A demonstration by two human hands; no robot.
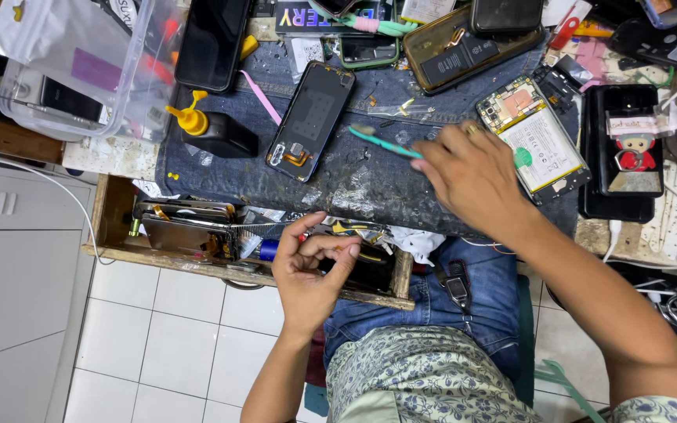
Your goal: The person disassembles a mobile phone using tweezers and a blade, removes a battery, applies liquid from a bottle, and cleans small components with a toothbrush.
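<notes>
A cluttered phone-repair bench draped with a stained blue denim cloth, above a white tiled floor, fills the frame we see from overhead. At the cloth's centre lies a black opened phone back shell with an orange flex cable, our landmark. Just right of it, the right hand closes its fingers round a slim teal plastic toothbrush, whose bristled head points toward the shell; the handle end pokes out beyond the hand. We judge the brush light, a little springy and easy to slip, best pinched mid-handle as it is now. Further right of the shell rests an opened phone with a white battery exposed, fragile we think, and safest taken by its edges. Below the shell, over an open wooden drawer of scrap parts, the left hand curls loosely, thumb and forefinger pinching something small; what it is we cannot tell. Left of the shell stands a small black bottle with a yellow nozzle; beyond that, a clear plastic tub.
</notes>
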